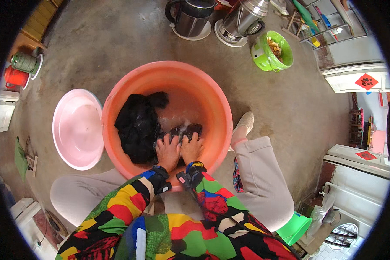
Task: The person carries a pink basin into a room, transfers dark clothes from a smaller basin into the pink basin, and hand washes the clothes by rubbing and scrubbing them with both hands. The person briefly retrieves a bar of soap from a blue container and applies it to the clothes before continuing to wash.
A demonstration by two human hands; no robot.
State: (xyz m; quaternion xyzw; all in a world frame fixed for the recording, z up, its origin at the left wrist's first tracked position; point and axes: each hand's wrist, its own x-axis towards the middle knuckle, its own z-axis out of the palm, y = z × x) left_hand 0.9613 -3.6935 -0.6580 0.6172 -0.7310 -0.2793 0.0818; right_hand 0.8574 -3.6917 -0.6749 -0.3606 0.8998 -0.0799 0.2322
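Note:
A large orange plastic basin [169, 70] holds cloudy water and a wet black cloth [136, 126], bunched along its left side. My left hand [168, 152] lies palm down near the basin's front, fingers spread, over the wet dark fabric. Beside it, my right hand [191, 149] presses down with its fingers apart on a dark piece of cloth [193, 129]. Water splashes just past the fingertips. Whether this piece joins the larger black bundle cannot be made out. My palms hide the fabric directly under them.
A pink plastic basin [79, 130] touches the orange one on the left. Beyond stand an electric kettle [193, 19], a metal thermos jug [242, 21] and a green lined bucket [263, 57] with scraps. My bent legs flank the basin; a green plastic tub [294, 227] sits behind right.

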